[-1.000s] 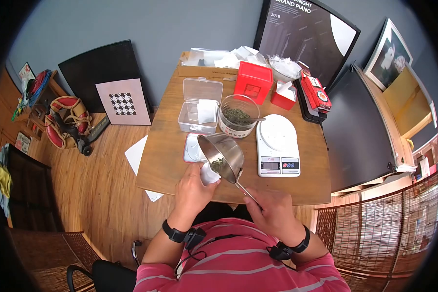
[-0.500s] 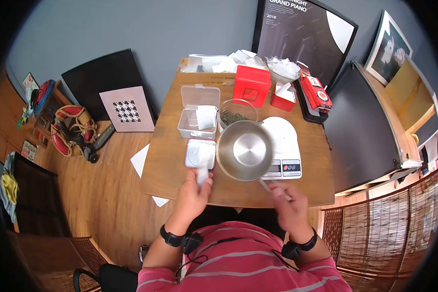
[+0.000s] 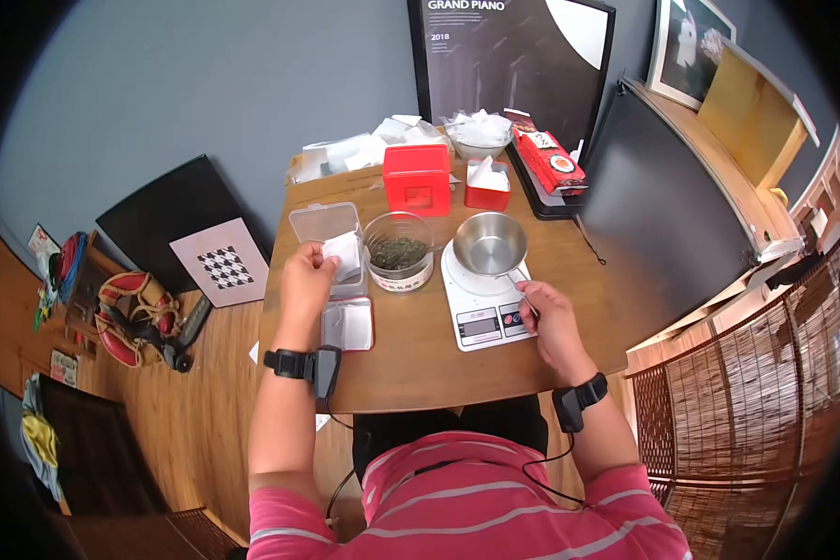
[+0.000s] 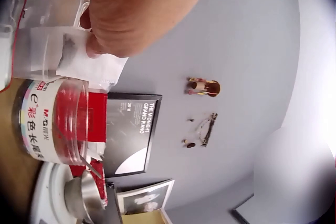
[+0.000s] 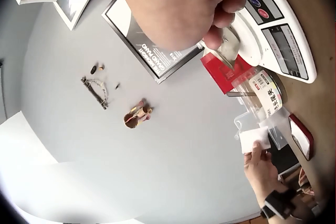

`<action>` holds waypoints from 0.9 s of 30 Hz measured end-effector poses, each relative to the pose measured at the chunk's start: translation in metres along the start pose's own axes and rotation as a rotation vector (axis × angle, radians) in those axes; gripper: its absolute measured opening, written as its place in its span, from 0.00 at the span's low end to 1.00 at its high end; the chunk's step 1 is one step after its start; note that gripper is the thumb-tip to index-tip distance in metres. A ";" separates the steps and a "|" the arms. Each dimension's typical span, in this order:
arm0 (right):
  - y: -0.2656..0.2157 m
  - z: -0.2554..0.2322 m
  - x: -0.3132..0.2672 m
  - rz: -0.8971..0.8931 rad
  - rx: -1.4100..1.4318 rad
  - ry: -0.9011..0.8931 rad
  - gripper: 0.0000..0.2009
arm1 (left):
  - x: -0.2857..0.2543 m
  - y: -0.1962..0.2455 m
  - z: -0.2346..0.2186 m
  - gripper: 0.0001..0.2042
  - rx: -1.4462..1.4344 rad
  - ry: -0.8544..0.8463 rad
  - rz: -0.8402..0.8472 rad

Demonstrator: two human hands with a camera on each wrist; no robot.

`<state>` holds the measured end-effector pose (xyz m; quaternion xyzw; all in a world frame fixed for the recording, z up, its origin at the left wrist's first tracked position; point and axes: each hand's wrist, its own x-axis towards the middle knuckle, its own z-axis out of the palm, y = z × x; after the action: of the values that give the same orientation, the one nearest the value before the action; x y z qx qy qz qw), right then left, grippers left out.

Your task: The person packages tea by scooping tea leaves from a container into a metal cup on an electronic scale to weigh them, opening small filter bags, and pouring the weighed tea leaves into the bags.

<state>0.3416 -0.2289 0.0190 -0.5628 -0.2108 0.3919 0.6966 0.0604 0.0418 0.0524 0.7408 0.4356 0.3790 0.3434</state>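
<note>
My left hand [image 3: 317, 263] pinches a small white tea bag [image 3: 343, 252] above the clear plastic box [image 3: 324, 227]; the left wrist view shows the bag [image 4: 63, 58] held between thumb and fingers. My right hand [image 3: 532, 299] grips the thin handle of a small steel pan [image 3: 491, 245], which sits empty on the white kitchen scale [image 3: 481, 313]. Between the box and the scale stands a glass jar of green tea leaves [image 3: 398, 254]. The right wrist view shows the scale [image 5: 286, 40] and the jar [image 5: 262, 91] beyond my fingers.
A red-rimmed tin [image 3: 347, 326] with white bags lies at the table's left front. Behind it are a red box [image 3: 417, 179], a smaller red box [image 3: 486, 193] and packets [image 3: 548, 161]. A dark cabinet [image 3: 658, 196] flanks the right edge of the table [image 3: 420, 373].
The pan went from tipped over the bag near the red tin to resting on the scale. My left hand carried the bag up to the clear box.
</note>
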 end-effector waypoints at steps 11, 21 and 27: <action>0.003 0.001 0.005 0.055 -0.202 -0.015 0.11 | 0.012 -0.001 0.014 0.21 0.719 -0.003 -0.038; -0.035 0.069 0.023 -0.852 -0.983 0.142 0.11 | -0.011 -0.012 0.008 0.14 0.615 0.248 0.171; -0.035 0.110 0.061 -0.751 -1.205 0.095 0.14 | 0.000 -0.022 0.015 0.13 0.731 0.107 0.112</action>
<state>0.3086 -0.1154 0.0736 -0.7558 -0.5398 -0.0845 0.3608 0.0646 0.0481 0.0267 0.8165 0.5180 0.2547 0.0117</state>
